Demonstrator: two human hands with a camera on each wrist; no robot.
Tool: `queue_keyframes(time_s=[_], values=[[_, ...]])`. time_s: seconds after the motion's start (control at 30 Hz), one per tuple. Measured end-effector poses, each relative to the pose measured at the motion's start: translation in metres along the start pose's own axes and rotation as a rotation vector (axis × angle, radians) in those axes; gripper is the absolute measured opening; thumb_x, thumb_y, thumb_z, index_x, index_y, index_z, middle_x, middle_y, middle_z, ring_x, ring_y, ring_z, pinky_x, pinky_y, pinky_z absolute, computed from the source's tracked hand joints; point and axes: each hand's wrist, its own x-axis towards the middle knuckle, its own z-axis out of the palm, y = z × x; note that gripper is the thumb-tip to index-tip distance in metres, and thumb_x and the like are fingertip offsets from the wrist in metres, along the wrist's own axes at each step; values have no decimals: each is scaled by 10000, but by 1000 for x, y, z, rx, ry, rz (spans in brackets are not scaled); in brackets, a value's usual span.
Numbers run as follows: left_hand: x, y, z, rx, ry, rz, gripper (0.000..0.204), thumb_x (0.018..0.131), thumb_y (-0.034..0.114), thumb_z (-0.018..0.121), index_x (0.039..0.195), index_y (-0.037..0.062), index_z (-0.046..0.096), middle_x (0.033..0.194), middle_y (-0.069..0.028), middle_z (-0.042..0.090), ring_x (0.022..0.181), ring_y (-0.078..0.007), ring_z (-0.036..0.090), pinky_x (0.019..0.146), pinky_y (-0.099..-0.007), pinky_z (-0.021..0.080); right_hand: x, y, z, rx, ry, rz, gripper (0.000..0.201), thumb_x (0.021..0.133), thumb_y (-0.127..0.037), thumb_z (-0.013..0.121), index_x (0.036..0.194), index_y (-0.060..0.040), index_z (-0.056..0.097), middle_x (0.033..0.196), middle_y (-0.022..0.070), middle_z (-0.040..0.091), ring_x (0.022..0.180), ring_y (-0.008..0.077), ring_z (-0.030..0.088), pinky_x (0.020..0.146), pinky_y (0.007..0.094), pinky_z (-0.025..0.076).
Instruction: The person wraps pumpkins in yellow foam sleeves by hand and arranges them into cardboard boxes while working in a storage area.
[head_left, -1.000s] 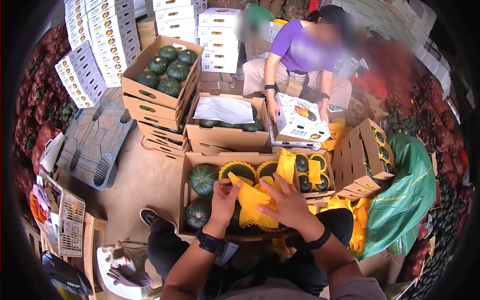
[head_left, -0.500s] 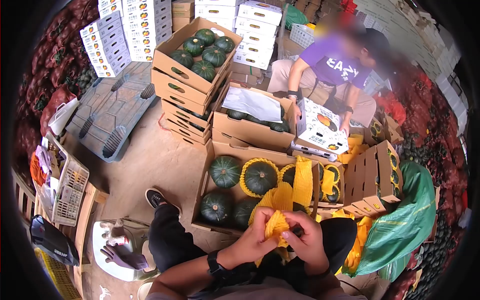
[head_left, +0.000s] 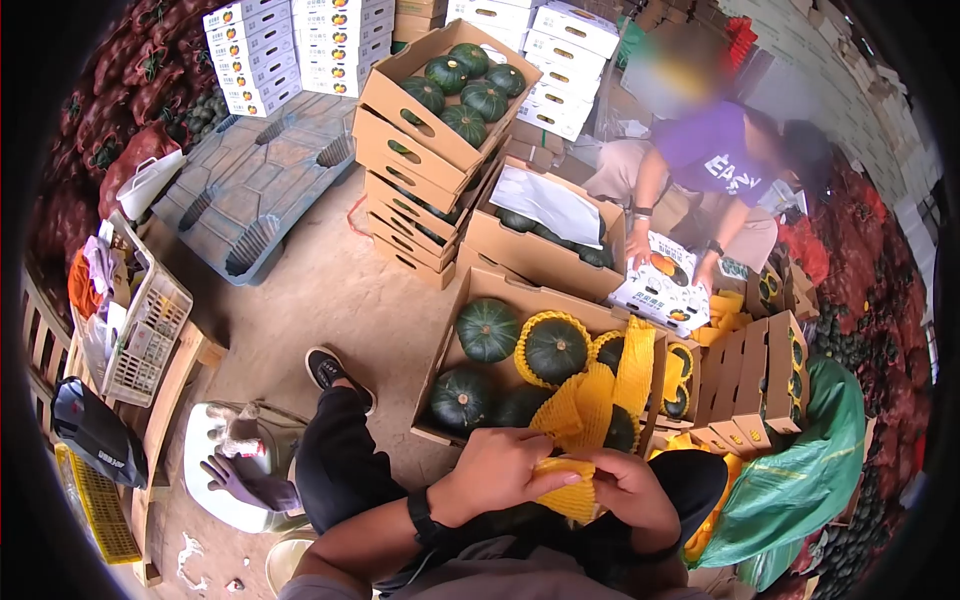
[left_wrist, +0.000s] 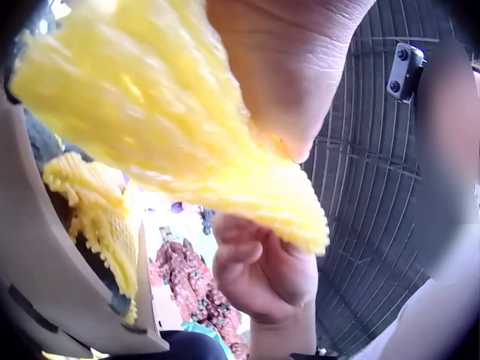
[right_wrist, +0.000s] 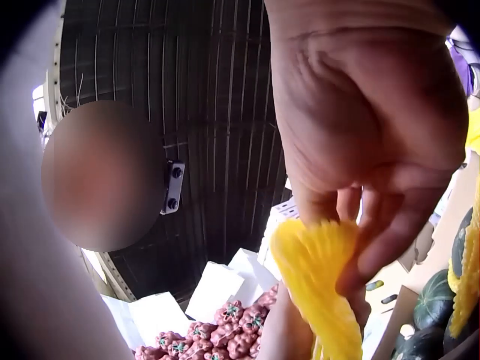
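Above my lap, at the near side of an open cardboard box (head_left: 480,282), both hands hold a yellow foam net sleeve (head_left: 566,494). My left hand (head_left: 497,472) pinches one edge of it between thumb and fingers. On the opposite side my right hand (head_left: 634,490) pinches the same sleeve, its fingers bent over the edge. The left wrist view shows the foam net (left_wrist: 150,112) stretched wide and narrowing toward the fingertips. Inside the box lie dark green pumpkins (head_left: 487,330), one ringed by a foam net (head_left: 522,352), and more loose yellow nets (head_left: 585,405) lie over others.
Beyond stand stacked cardboard boxes of pumpkins (head_left: 410,150) and a box topped with white paper (head_left: 548,203). A seated person (head_left: 700,160) handles a white printed carton (head_left: 660,288). A green sack (head_left: 800,480) lies right; a blue pallet (head_left: 255,180) and a crate (head_left: 145,330) are left.
My hands have come back from over the box toward my lap, taking a foam net sleeve between them. The head view has turned, shifting the scene rightward. The other person leans lower over the carton.
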Motion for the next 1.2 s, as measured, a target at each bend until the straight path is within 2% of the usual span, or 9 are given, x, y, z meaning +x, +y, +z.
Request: queue_keyframes(time_s=[0.2, 0.33, 0.43, 0.67, 0.73, 0.83, 1.0, 1.1, 1.2], values=[[-3, 5, 12, 156, 256, 155, 484, 653, 423, 793, 920, 61, 612, 803, -71, 535, 738, -264, 561, 649, -386, 435, 23, 10, 9, -108, 126, -209, 300, 766, -70, 721, 1016, 0, 570, 920, 44, 605, 855, 117, 581, 744, 264, 467], [-2, 26, 20, -86, 422, 49, 735, 626, 273, 832, 1262, 68, 524, 1148, -133, 492, 1033, -317, 501, 917, -399, 378, 54, 14, 34, -88, 786, -635, 206, 779, -17, 675, 934, -19, 538, 863, 23, 556, 796, 106, 528, 711, 250, 437], [1, -5, 14, -657, 252, -78, 387, 787, -89, 584, 1166, -16, 561, 1088, -100, 573, 1002, -205, 566, 852, -282, 447, 58, 36, 43, 7, 642, -582, 86, 859, -5, 521, 945, -7, 533, 832, 16, 543, 790, 130, 545, 718, 267, 454], [-1, -29, -6, -1500, 75, -520, 309, 994, 271, 456, 1111, 17, 587, 1071, -68, 611, 987, -88, 561, 856, -236, 442, 54, 20, -1, 1211, -51, -8, 418, 932, -142, 409, 1320, 14, 411, 1243, 182, 553, 1091, 277, 579, 951, 399, 454], [1, -27, -2, -1359, 347, -334, 323, 916, 279, 595, 1093, 9, 617, 1154, -115, 579, 1068, -172, 529, 938, -326, 406, 52, 12, 9, 1183, -196, -309, 535, 949, -298, 404, 1391, -2, 347, 1350, 179, 478, 1252, 304, 458, 1080, 454, 308], [12, 10, -39, 111, 510, 127, 442, 689, 201, 780, 1070, 42, 621, 1242, -169, 503, 1165, -364, 436, 1001, -470, 325, 55, -4, 20, 916, -109, -425, 504, 964, -393, 376, 1339, -62, 437, 1349, 116, 492, 1314, 288, 377, 1118, 462, 214], [8, -9, -30, -339, 273, 141, 142, 786, 117, 699, 747, 60, 575, 977, -102, 632, 900, -256, 580, 814, -341, 424, 73, -18, 18, 1006, 307, -294, 443, 958, -478, 404, 1091, -99, 591, 1125, 103, 615, 1051, 201, 545, 956, 380, 361], [-5, -27, -31, -884, -51, -193, 296, 909, 274, 597, 830, -11, 580, 734, -72, 599, 669, -151, 542, 656, -255, 399, 54, -12, 26, -143, -110, -312, 322, 928, -337, 555, 886, -29, 641, 819, 38, 604, 833, 128, 564, 891, 320, 416], [-3, -31, -57, -1336, -614, 180, 775, 833, 631, 497, 1079, -96, 605, 1117, -219, 611, 1026, -304, 577, 898, -378, 417, 86, -9, 6, 554, -55, -274, 350, 922, -344, 571, 943, 1, 624, 854, 46, 621, 859, 139, 584, 924, 324, 412]])
